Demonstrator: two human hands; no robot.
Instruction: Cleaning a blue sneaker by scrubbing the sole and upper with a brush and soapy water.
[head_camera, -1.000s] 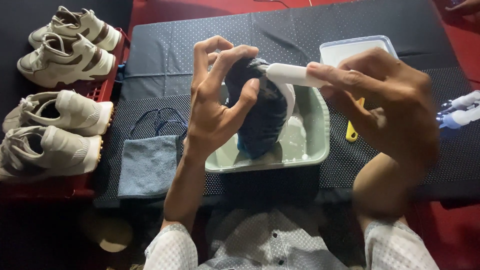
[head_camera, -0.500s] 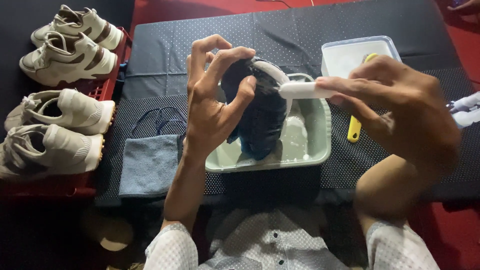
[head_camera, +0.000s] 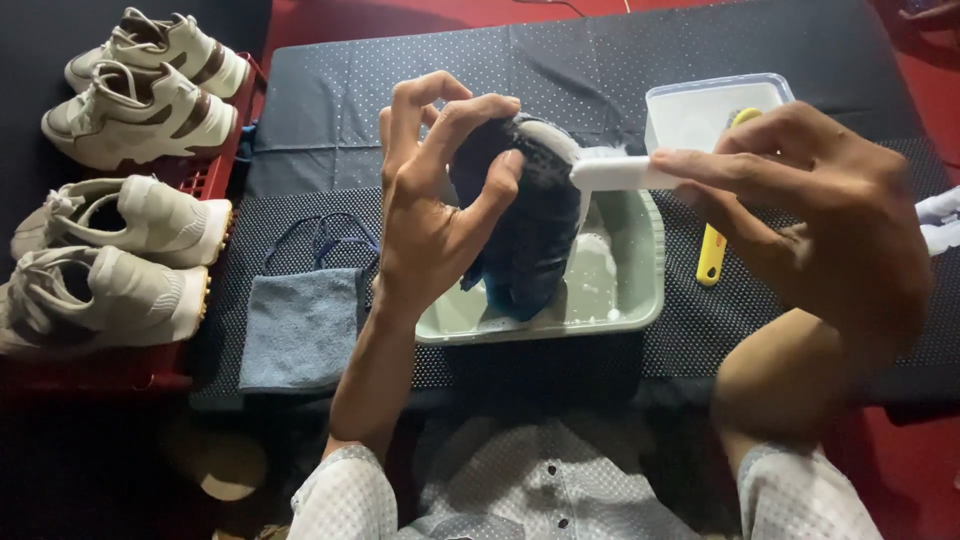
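— Two hands in view: status of each?
— Left hand (head_camera: 430, 215) grips a dark shoe (head_camera: 525, 225), held upright over a pale green basin (head_camera: 640, 290); fingers curl around its near side. Right hand (head_camera: 830, 220) pinches the white handle of a brush (head_camera: 615, 172), whose end meets the shoe's upper right edge.
— Surface and surroundings?
— Dark dotted mat (head_camera: 350, 90) on a red floor. Folded grey cloth (head_camera: 300, 325) lies left of the basin, with loose blue laces (head_camera: 320, 240) just beyond it. Clear container (head_camera: 690, 105) stands far right; a yellow-handled tool (head_camera: 712, 255) lies beside the basin. Four pale sneakers (head_camera: 130, 215) rest at far left.
— Change from earlier frames?
— Brush has shifted rightward along the shoe; the container's contents are more exposed.
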